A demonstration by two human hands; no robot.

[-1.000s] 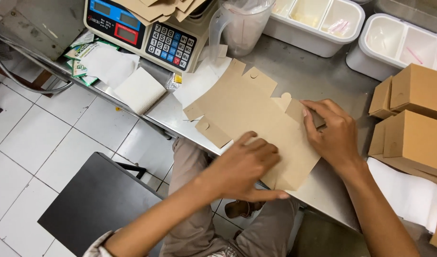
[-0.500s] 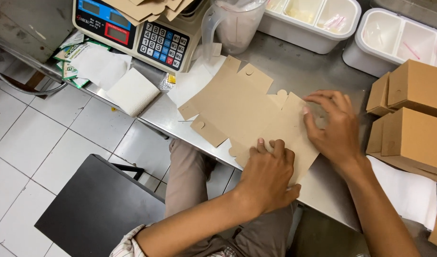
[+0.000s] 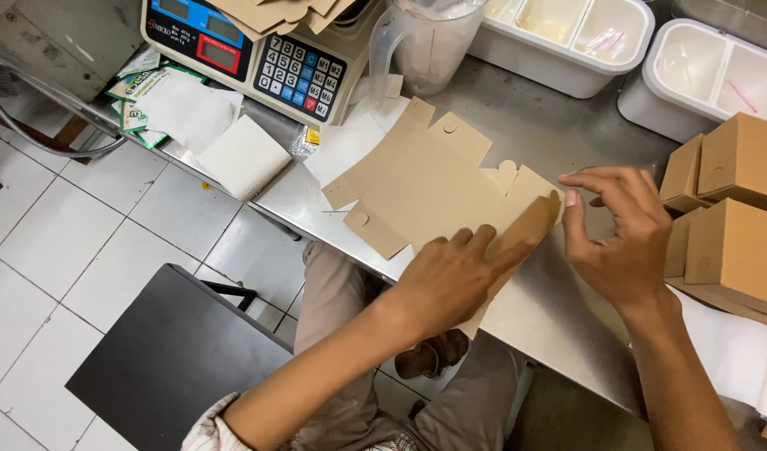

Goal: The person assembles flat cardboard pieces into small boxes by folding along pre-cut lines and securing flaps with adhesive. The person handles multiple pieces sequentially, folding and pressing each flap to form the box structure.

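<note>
A flat brown cardboard box blank [image 3: 425, 179] lies on the steel counter [image 3: 559, 317]. My left hand [image 3: 450, 280] presses on its near edge and lifts a side flap [image 3: 530, 225] upright with the fingers. Just to the right, my right hand [image 3: 622, 234] hovers with curled fingers, its thumb tip touching the top of that raised flap. Neither hand grips anything else.
Folded brown boxes [image 3: 734, 209] are stacked at the right. A digital scale [image 3: 258, 50] with more blanks on top, a clear plastic jug [image 3: 429, 42] and white tubs [image 3: 584, 42] stand at the back. White napkins [image 3: 243, 156] lie left; a black stool [image 3: 166, 351] is below the counter.
The right flap of the blank has been folded up from flat. My left hand slid right along the near edge; my right hand lifted off the cardboard.
</note>
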